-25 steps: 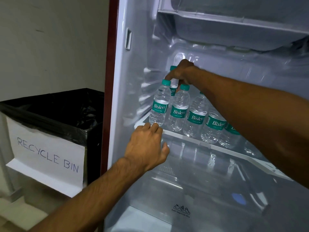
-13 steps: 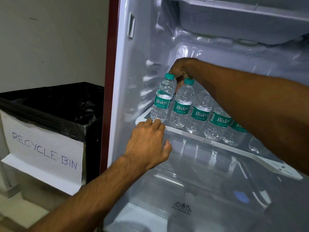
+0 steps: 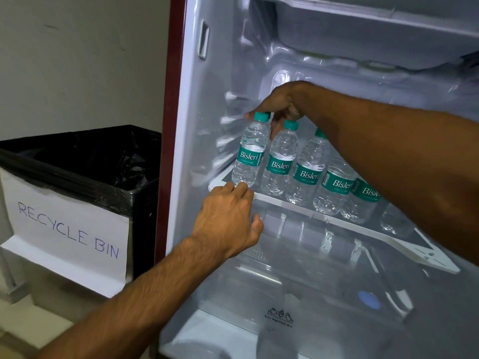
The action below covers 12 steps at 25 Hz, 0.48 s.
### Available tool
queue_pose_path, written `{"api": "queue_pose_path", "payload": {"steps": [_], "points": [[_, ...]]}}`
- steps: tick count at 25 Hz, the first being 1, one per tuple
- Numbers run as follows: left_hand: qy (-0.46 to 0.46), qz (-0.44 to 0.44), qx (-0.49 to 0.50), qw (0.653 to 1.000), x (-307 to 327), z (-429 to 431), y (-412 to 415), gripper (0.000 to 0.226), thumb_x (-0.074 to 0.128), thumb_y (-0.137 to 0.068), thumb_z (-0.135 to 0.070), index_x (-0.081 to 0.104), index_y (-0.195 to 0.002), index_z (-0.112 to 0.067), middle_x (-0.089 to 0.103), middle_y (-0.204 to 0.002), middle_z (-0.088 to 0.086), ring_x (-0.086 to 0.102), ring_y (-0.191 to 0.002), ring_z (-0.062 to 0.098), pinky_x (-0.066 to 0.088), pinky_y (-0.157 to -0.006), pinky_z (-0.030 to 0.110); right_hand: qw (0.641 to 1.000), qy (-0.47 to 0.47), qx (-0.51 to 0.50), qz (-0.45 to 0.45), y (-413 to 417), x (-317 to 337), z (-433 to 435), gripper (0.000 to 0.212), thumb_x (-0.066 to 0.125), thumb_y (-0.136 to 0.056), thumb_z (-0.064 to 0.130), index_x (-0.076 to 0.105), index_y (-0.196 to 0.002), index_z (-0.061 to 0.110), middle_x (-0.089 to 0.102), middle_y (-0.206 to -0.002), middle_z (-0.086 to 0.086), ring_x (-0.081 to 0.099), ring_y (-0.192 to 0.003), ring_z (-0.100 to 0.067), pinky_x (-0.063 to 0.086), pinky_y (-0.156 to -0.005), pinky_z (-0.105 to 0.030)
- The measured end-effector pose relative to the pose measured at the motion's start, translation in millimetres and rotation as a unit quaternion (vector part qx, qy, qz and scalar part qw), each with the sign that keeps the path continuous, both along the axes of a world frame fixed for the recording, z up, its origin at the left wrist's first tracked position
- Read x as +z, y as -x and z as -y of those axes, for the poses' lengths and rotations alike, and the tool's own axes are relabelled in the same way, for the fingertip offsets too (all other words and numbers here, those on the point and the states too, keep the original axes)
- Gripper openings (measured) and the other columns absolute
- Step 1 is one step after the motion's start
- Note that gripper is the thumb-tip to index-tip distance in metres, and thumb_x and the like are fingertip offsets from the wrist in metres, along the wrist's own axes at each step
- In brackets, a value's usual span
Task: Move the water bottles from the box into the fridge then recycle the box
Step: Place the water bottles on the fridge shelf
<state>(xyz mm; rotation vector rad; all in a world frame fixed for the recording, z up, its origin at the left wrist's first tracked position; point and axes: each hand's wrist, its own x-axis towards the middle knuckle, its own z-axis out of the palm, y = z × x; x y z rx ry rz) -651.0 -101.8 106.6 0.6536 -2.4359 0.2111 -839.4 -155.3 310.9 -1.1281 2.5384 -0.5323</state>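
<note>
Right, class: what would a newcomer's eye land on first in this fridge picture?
A row of green-labelled Bisleri water bottles stands on the fridge shelf, centre frame. The right hand pinches the cap of the leftmost bottle while the left hand rests on the shelf's front edge. Outside, at far left, stands a black-lined bin with a handwritten RECYCLE BIN sign.

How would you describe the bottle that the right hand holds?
In the open fridge, bottles line the shelf. It is the leftmost bottle, nearest the side wall, the only one whose cap the right hand grips.
</note>
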Motion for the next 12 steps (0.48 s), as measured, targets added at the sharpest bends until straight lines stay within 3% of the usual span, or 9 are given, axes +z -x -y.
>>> {"api": "queue_pose_path", "payload": {"steps": [3,7,10,12], "points": [[-0.003,0.009,0.001,1.000,1,0,0,0.049,0.036,-0.091,-0.051,0.059,-0.118,-0.016,0.061,-0.107,0.000,0.055,-0.094,0.016,0.048,-0.084,0.032,0.996,0.049,0.009,-0.076,-8,11,-19,0.061,0.064,-0.089,0.061,0.061,-0.121,0.008,0.070,-0.113,-0.017,0.070,-0.104,-0.031,0.055,-0.095,-0.045],[-0.013,0.030,0.002,0.999,5,-1,-1,0.051,0.037,-0.091,-0.052,0.056,-0.121,-0.016,0.059,-0.112,0.000,0.054,-0.099,0.017,0.049,-0.085,0.033,0.971,0.163,-0.010,-0.176,-22,20,-43,0.063,0.054,-0.093,0.065,0.062,-0.118,0.008,0.069,-0.113,-0.012,0.070,-0.094,-0.026,0.053,-0.069,-0.032],[-0.018,0.052,-0.009,0.998,9,-1,-4,0.054,0.040,-0.091,-0.053,0.052,-0.127,-0.015,0.057,-0.119,0.002,0.053,-0.106,0.019,0.047,-0.090,0.035,0.929,0.263,-0.021,-0.258,-40,9,-69,0.044,0.055,-0.091,0.062,0.057,-0.086,0.018,0.064,-0.107,-0.009,0.062,-0.098,-0.027,0.041,-0.074,-0.031],[-0.019,0.058,-0.024,0.998,9,-3,-10,0.056,0.044,-0.090,-0.052,0.049,-0.130,-0.013,0.054,-0.125,0.006,0.052,-0.109,0.022,0.045,-0.093,0.037,0.890,0.361,-0.046,-0.275,-60,-9,-93,0.036,0.058,-0.092,0.053,0.063,-0.083,0.018,0.065,-0.095,-0.002,0.061,-0.089,-0.024,0.039,-0.074,-0.032]]}}
